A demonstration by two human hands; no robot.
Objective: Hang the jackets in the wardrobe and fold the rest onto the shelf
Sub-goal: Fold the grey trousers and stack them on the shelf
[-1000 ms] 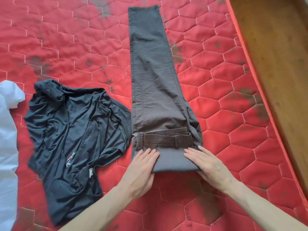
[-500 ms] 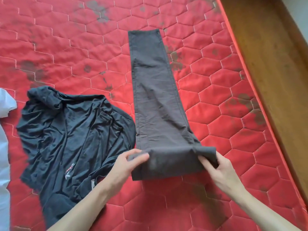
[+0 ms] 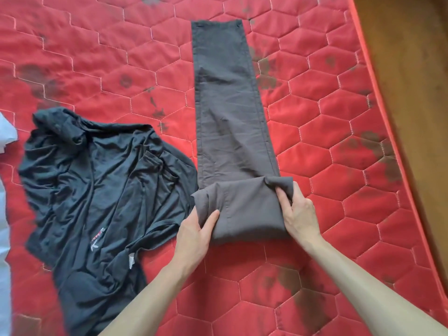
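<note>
Brown-grey trousers [image 3: 232, 122] lie lengthwise on the red quilted mattress [image 3: 339, 190], legs pointing away from me. Their near end is rolled over into a thick fold [image 3: 247, 209]. My left hand [image 3: 194, 234] grips the left side of that fold, thumb on top and fingers underneath. At the fold's right side, my right hand [image 3: 299, 214] holds the cloth with its thumb pinching the upper corner. A crumpled dark navy shirt [image 3: 97, 197] lies spread to the left of the trousers.
A white garment [image 3: 4, 214] shows at the left edge. The mattress's red piped border [image 3: 388, 112] runs down the right side, with brown wooden floor [image 3: 412, 57] beyond it.
The waistband end has been turned over once more, so the fold is thicker and sits farther up the legs. Both hands went from lying flat on the cloth to gripping the fold's sides.
</note>
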